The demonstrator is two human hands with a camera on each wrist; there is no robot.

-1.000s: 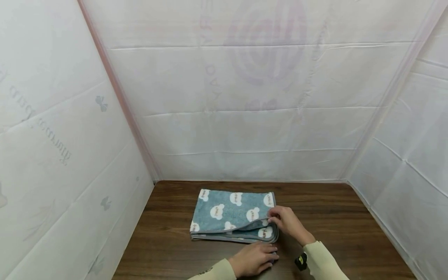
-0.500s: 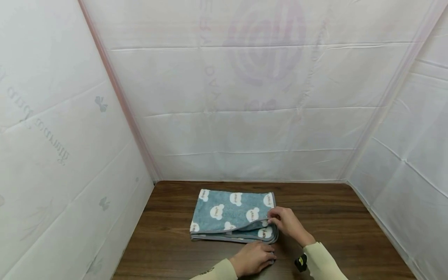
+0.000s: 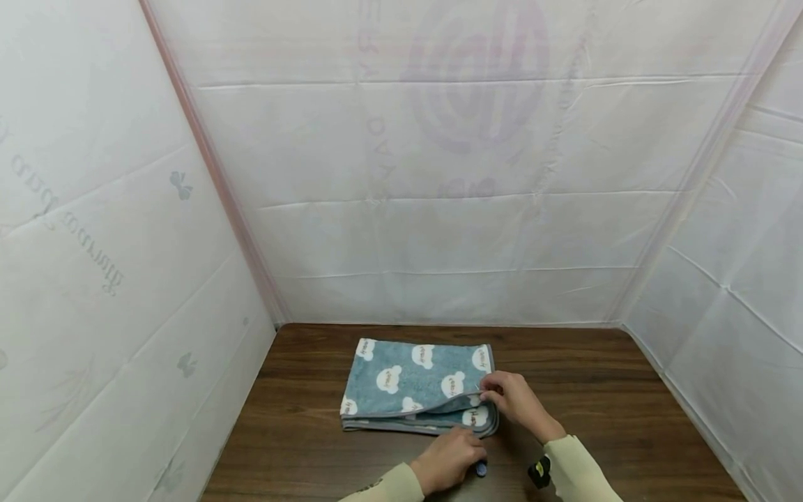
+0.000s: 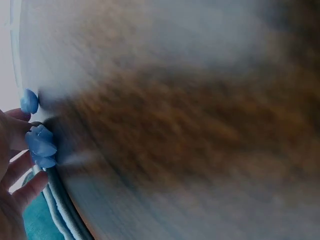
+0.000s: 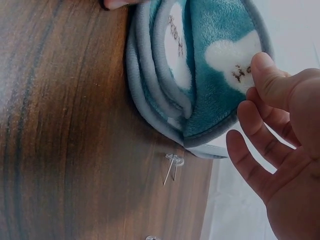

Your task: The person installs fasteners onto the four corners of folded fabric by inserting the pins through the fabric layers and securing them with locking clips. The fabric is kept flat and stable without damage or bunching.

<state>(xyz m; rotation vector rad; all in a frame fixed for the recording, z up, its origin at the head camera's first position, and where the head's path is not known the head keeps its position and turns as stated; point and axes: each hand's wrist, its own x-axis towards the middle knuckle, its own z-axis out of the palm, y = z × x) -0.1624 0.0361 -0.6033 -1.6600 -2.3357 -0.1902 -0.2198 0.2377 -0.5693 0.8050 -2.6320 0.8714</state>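
A folded teal plush towel (image 3: 401, 376) with white bear heads and grey edging lies on the table, its near right corner lifted. My right hand (image 3: 517, 401) pinches that corner between thumb and fingers; the right wrist view shows the layers parting under the corner (image 5: 215, 95). In front of the towel, my left hand (image 3: 447, 460) has its fingers bent around a small blue flower-shaped piece (image 4: 41, 145). Beside those fingers, another blue piece (image 4: 29, 101) rests on the wood; the head view also shows a blue piece (image 3: 481, 469) there.
Clear-headed pins (image 5: 173, 161) with metal points stand out near the towel's corner in the right wrist view. The brown wood table (image 3: 301, 446) is enclosed by white sheet walls (image 3: 439, 237). A black and yellow device (image 3: 539, 470) sits at the right sleeve.
My left fingers have drawn in to the left and curled, uncovering a blue piece at their right. The right hand and the towel have stayed still.
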